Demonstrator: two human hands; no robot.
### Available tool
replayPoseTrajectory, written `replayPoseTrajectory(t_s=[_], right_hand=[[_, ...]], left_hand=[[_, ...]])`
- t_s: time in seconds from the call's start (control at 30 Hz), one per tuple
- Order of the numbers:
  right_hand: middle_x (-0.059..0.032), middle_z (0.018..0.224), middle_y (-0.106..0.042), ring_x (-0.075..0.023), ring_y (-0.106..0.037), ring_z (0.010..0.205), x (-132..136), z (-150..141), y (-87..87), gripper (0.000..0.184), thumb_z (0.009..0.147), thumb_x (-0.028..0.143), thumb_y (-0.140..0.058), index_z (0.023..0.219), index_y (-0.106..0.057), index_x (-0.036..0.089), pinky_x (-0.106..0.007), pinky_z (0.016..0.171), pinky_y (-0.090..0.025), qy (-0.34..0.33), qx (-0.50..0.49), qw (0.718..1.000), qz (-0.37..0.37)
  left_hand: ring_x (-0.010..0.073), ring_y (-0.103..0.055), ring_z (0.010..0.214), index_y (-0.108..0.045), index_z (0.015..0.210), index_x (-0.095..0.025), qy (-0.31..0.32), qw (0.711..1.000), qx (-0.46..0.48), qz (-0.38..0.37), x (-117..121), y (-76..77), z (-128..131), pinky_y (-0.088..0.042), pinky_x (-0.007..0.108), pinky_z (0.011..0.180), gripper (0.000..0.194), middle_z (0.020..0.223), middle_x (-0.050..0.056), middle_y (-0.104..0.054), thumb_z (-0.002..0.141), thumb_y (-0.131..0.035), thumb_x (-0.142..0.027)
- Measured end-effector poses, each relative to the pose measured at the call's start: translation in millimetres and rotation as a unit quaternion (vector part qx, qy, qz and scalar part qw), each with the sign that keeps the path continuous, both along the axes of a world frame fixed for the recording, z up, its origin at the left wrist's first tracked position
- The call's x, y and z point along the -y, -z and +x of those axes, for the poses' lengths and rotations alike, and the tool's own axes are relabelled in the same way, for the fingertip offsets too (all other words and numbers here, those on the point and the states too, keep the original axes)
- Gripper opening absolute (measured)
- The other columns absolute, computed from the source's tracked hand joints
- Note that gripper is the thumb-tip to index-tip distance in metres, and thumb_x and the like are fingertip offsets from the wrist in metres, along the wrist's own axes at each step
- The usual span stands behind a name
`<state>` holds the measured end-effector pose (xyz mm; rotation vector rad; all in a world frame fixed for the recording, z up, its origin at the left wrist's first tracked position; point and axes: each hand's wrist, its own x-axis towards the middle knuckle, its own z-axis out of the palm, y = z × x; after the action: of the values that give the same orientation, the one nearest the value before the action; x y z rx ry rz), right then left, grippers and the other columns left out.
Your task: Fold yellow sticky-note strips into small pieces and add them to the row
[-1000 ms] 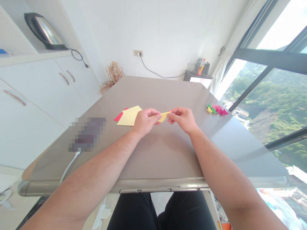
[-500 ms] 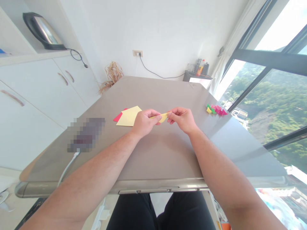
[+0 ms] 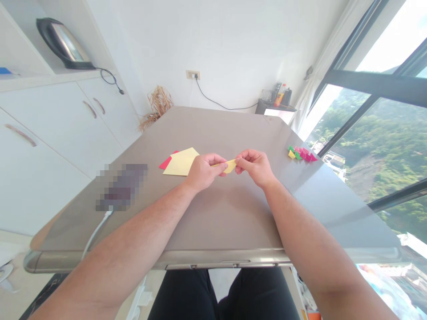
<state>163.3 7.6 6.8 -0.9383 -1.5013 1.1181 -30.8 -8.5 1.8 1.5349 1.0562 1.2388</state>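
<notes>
Grey table (image 3: pixel 227 218), the landmark for all entries. Kettle (image 3: pixel 68 44), dark and silver, on a shelf left of the table. White cable (image 3: pixel 96 233), running over the table's near edge, at its left end, to a pixelated object (image 3: pixel 122 186) on the table's left part. Dried stalks (image 3: pixel 159 101), beside the table's far left corner. Red sheet (image 3: pixel 166 163), mostly covered by a pale yellow sheet (image 3: pixel 179 162), left of the table's middle. Left hand (image 3: pixel 206 171), thumb and fingers pinched on a small folded yellow paper (image 3: pixel 231 166), itself over the table's middle. Right hand (image 3: pixel 255 166), thumb and fingers pinched on that paper's right end. Orange bottle (image 3: pixel 279 97), beyond the table's far right corner. Folded pieces (image 3: pixel 304 154), pink, green and yellow, clustered by the table's right edge.
</notes>
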Motion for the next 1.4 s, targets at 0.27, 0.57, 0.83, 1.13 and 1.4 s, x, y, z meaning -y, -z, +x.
replayPoseTrajectory(t_s=[0.27, 0.57, 0.83, 1.13, 1.4], right_hand=[[-0.0029, 0.064, -0.072, -0.0155, -0.066, 0.058, -1, 1, 3.0, 0.028, 0.074, 0.044, -0.082, 0.077, -0.074, 0.018, -0.032, 0.064, -0.057, -0.010, 0.009, 1.000, 0.004], [-0.0038, 0.065, -0.073, -0.0166, -0.067, 0.060, -1, 0, 2.4, 0.031, 0.072, 0.046, -0.083, 0.080, -0.074, 0.018, -0.034, 0.066, -0.057, -0.003, 0.004, 1.000, 0.001], [-0.0020, 0.061, -0.070, -0.0147, -0.063, 0.058, 3, -4, -0.9, 0.019, 0.076, 0.037, -0.076, 0.075, -0.070, 0.018, -0.030, 0.061, -0.050, 0.022, 0.033, 0.999, 0.016], [0.0008, 0.057, -0.063, -0.0121, -0.054, 0.054, 6, -5, -2.9, 0.017, 0.073, 0.035, -0.073, 0.073, -0.072, 0.018, -0.026, 0.052, -0.040, 0.056, 0.117, 0.991, 0.030], [-0.0003, 0.069, -0.068, -0.0134, -0.055, 0.062, 8, -9, -1.9, 0.013, 0.071, 0.033, -0.073, 0.070, -0.070, 0.020, -0.028, 0.058, -0.043, 0.065, 0.107, 0.991, 0.048]], left_hand=[[0.0213, -0.075, 0.074, -0.075, 0.090, -0.016, 0.001, 1.000, -0.006, -0.015, -2, 3.3, -2, -0.061, 0.036, 0.074, 0.032, 0.089, 0.007, -0.078, 0.074, -0.082, -0.043], [0.0204, -0.074, 0.077, -0.075, 0.086, -0.016, 0.008, 1.000, 0.026, -0.009, -4, 2.5, -2, -0.063, 0.037, 0.076, 0.029, 0.088, 0.006, -0.077, 0.074, -0.082, -0.041], [0.0209, -0.075, 0.074, -0.075, 0.088, -0.016, 0.004, 1.000, 0.016, -0.014, -4, 3.6, -2, -0.062, 0.037, 0.075, 0.028, 0.088, 0.006, -0.078, 0.076, -0.081, -0.040], [0.0218, -0.076, 0.074, -0.075, 0.089, -0.017, 0.003, 0.999, -0.025, -0.022, 0, -0.1, 0, -0.061, 0.035, 0.074, 0.029, 0.087, 0.006, -0.078, 0.075, -0.081, -0.043], [0.0227, -0.076, 0.074, -0.072, 0.085, -0.018, -0.009, 1.000, -0.002, -0.016, -3, 5.6, -1, -0.059, 0.035, 0.074, 0.030, 0.078, 0.004, -0.077, 0.073, -0.083, -0.043]])
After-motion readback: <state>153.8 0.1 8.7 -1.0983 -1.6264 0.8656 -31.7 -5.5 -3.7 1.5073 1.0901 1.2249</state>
